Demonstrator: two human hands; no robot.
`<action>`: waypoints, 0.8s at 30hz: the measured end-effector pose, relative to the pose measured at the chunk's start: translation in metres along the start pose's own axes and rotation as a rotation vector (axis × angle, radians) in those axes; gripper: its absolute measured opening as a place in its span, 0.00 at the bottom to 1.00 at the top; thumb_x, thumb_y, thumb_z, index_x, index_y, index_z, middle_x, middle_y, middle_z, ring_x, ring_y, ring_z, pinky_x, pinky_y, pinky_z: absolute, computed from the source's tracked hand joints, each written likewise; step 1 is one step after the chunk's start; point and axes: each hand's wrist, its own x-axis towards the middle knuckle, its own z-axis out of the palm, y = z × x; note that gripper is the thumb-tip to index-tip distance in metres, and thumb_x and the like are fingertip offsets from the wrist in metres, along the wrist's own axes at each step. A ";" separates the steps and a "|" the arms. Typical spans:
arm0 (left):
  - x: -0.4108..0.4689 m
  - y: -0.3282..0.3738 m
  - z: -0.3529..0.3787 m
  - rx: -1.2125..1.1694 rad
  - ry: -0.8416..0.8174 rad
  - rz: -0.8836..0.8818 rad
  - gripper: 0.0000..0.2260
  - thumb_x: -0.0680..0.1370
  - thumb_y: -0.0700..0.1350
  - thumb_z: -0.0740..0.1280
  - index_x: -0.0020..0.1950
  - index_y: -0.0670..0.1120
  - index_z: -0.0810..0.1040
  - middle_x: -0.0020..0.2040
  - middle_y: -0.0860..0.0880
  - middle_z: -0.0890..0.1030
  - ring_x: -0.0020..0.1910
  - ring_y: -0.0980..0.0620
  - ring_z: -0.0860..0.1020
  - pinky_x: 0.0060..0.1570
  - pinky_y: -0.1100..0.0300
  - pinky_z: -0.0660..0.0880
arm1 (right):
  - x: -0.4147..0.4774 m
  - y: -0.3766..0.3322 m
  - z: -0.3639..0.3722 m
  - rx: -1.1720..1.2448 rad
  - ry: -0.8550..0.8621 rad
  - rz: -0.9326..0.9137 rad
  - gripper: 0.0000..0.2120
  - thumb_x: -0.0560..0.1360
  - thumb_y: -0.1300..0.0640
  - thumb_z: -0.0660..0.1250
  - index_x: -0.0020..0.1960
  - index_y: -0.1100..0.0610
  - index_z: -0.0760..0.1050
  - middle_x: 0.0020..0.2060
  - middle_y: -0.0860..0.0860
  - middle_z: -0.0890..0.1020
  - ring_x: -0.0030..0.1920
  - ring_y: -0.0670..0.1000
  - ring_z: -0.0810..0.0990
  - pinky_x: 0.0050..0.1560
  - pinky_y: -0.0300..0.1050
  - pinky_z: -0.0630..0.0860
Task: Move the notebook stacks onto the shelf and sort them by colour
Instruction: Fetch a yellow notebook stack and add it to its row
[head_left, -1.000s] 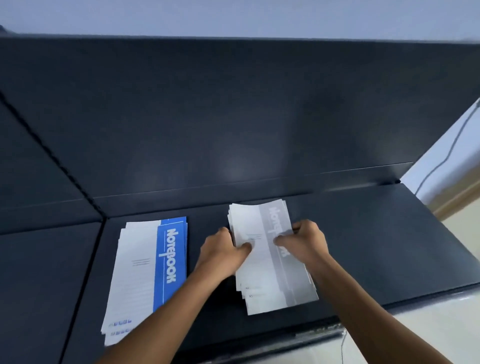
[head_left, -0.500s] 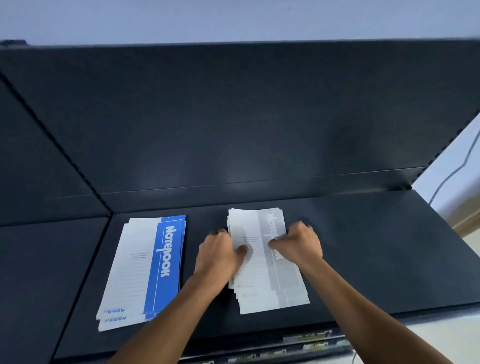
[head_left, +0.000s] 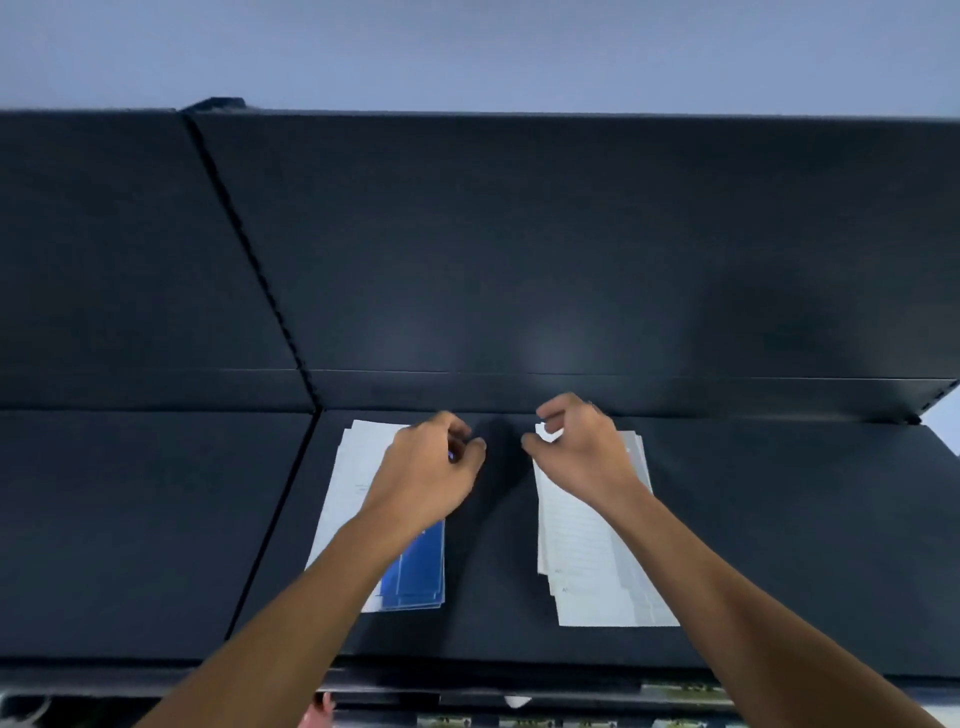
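Observation:
Two notebook stacks lie flat on the dark shelf (head_left: 779, 519). The blue-and-white stack (head_left: 415, 577) is on the left, and the grey-and-white stack (head_left: 587, 561) sits to its right with a gap between them. My left hand (head_left: 431, 473) lies over the blue stack, with thumb and fingers pinched at its far right corner. My right hand (head_left: 582, 441) is over the far end of the grey stack; its thumb and forefinger curl around the far left corner. Both forearms hide part of each stack.
The shelf has a tall dark back panel (head_left: 519, 260) and a neighbouring bay (head_left: 130, 519) to the left past a slotted upright. A price-label strip (head_left: 519, 719) runs under the front edge. Bare shelf surface extends to the right of the grey stack.
My left hand has left the grey stack and gone to the blue stack. My right hand has shifted to the grey stack's far corner. The view has tilted upward and shifted left.

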 end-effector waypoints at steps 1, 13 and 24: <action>-0.001 -0.007 -0.012 -0.007 0.008 0.003 0.08 0.78 0.55 0.68 0.51 0.53 0.80 0.41 0.59 0.82 0.42 0.57 0.81 0.48 0.56 0.79 | -0.002 -0.014 0.006 0.013 -0.009 -0.029 0.16 0.74 0.51 0.72 0.60 0.52 0.77 0.51 0.47 0.81 0.54 0.49 0.80 0.53 0.45 0.76; -0.065 -0.195 -0.238 0.091 0.249 -0.043 0.05 0.78 0.53 0.67 0.50 0.54 0.80 0.42 0.58 0.82 0.42 0.57 0.81 0.46 0.57 0.80 | -0.062 -0.239 0.172 0.007 -0.234 -0.305 0.10 0.74 0.50 0.71 0.54 0.47 0.78 0.45 0.43 0.84 0.48 0.47 0.83 0.54 0.47 0.81; -0.154 -0.366 -0.401 0.159 0.405 -0.305 0.08 0.80 0.54 0.66 0.55 0.53 0.79 0.43 0.59 0.81 0.44 0.58 0.80 0.47 0.57 0.80 | -0.134 -0.423 0.345 -0.004 -0.482 -0.592 0.10 0.75 0.50 0.70 0.55 0.48 0.77 0.46 0.44 0.83 0.51 0.48 0.82 0.53 0.51 0.82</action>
